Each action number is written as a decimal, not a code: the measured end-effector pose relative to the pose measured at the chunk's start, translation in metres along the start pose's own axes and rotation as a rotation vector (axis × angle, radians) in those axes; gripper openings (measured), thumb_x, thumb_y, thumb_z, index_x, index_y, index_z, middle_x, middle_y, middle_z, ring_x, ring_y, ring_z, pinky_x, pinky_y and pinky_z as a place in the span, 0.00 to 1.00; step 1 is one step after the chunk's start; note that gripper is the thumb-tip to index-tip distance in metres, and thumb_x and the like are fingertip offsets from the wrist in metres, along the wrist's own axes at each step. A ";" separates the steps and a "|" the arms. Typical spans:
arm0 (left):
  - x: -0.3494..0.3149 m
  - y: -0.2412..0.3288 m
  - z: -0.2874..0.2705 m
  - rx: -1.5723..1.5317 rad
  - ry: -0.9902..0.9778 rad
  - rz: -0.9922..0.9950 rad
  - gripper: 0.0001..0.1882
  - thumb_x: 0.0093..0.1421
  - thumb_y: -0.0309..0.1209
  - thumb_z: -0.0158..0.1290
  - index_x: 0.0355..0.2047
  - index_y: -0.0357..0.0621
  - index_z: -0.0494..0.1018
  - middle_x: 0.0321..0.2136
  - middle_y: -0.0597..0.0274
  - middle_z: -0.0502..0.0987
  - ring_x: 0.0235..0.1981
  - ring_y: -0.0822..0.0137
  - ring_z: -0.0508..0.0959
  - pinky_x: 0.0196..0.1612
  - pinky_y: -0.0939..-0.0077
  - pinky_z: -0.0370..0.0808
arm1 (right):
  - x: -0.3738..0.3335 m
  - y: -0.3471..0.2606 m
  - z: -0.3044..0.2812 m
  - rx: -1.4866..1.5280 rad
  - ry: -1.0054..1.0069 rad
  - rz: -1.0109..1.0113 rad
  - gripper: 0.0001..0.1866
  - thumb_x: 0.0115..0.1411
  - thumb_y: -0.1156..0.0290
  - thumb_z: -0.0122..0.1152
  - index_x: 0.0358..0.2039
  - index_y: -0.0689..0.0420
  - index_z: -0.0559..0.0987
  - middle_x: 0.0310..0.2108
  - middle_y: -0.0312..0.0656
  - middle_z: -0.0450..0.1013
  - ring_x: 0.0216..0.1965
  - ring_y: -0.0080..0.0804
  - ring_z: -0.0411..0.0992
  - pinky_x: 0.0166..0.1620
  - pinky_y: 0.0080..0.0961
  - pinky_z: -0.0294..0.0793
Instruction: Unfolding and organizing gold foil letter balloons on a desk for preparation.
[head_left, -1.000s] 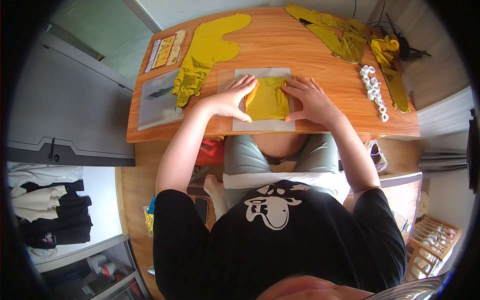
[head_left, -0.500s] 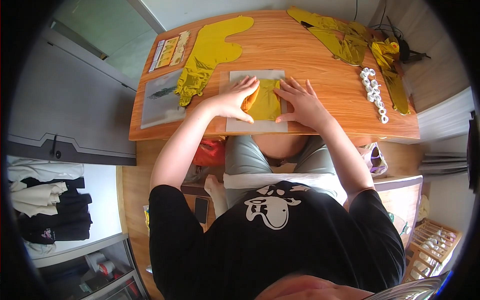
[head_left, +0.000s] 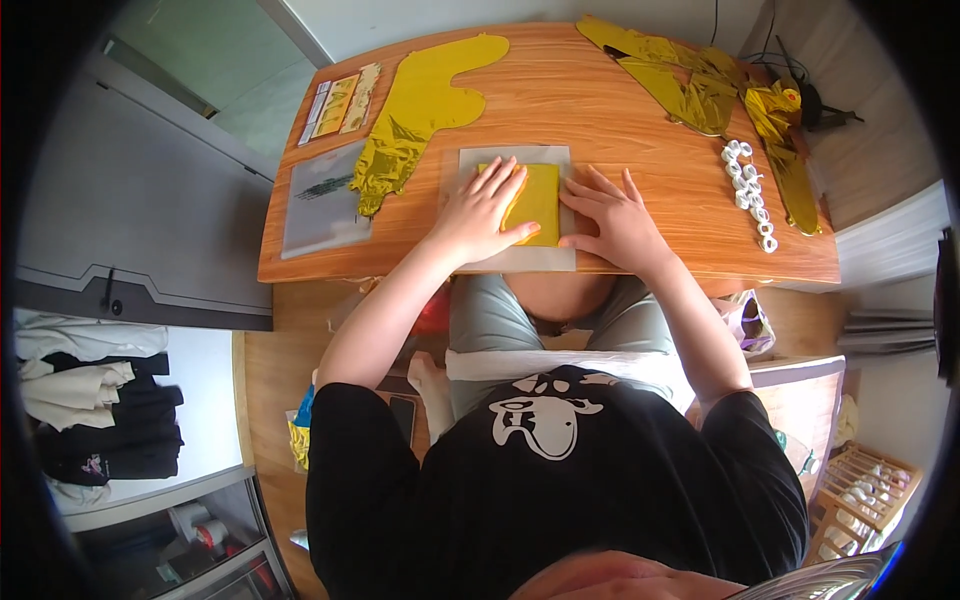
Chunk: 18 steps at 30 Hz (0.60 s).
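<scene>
A gold foil sheet [head_left: 543, 200], folded into a near-square, lies on a translucent plastic bag [head_left: 520, 260] by the near edge of the wooden table. My left hand [head_left: 478, 215] presses flat over the foil's left part, fingers stretched out and thumb reaching across its lower side. Under that palm the foil's left side is hidden. My right hand [head_left: 618, 228] rests with fingers spread along the right edge of the foil and bag, its thumb by the lower right corner. Neither hand grips anything.
A flat gold foil balloon [head_left: 425, 90] lies at the far left, overlapping another clear bag [head_left: 318, 222]. Printed cards [head_left: 340, 105] sit behind it. More gold foil balloons [head_left: 690, 85] and several small white rolls [head_left: 745, 188] lie at the right, near black cables [head_left: 790, 65].
My left hand has slid right and over the foil, covering more of its left side. The foil looks smoother and flatter. My right hand has barely shifted.
</scene>
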<state>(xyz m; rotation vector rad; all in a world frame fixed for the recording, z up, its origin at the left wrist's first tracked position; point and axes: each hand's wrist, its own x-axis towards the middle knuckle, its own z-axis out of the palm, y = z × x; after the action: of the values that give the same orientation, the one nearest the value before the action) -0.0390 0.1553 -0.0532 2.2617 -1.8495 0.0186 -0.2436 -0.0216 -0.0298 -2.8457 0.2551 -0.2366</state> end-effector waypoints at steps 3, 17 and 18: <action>0.000 -0.001 -0.001 -0.001 0.001 0.025 0.48 0.64 0.65 0.47 0.71 0.41 0.55 0.72 0.48 0.54 0.74 0.51 0.52 0.74 0.52 0.50 | -0.001 -0.002 0.000 -0.019 0.024 -0.059 0.35 0.59 0.45 0.64 0.64 0.48 0.73 0.68 0.36 0.66 0.74 0.42 0.52 0.73 0.61 0.40; -0.002 0.000 -0.001 0.034 0.007 0.043 0.45 0.64 0.58 0.52 0.72 0.45 0.54 0.73 0.52 0.53 0.74 0.53 0.51 0.73 0.49 0.51 | 0.004 -0.015 0.008 0.070 -0.007 -0.112 0.23 0.71 0.59 0.49 0.64 0.48 0.73 0.68 0.35 0.66 0.74 0.41 0.52 0.73 0.62 0.37; -0.001 0.001 -0.001 0.032 0.008 0.051 0.45 0.64 0.58 0.52 0.72 0.45 0.54 0.73 0.52 0.53 0.74 0.53 0.51 0.73 0.49 0.51 | 0.003 -0.014 0.008 0.066 -0.005 -0.104 0.23 0.71 0.59 0.49 0.64 0.48 0.73 0.68 0.35 0.66 0.74 0.41 0.52 0.73 0.62 0.37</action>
<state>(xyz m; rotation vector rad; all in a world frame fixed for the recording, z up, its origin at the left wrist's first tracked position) -0.0403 0.1560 -0.0524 2.2315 -1.9159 0.0660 -0.2372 -0.0068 -0.0335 -2.7969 0.0959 -0.2548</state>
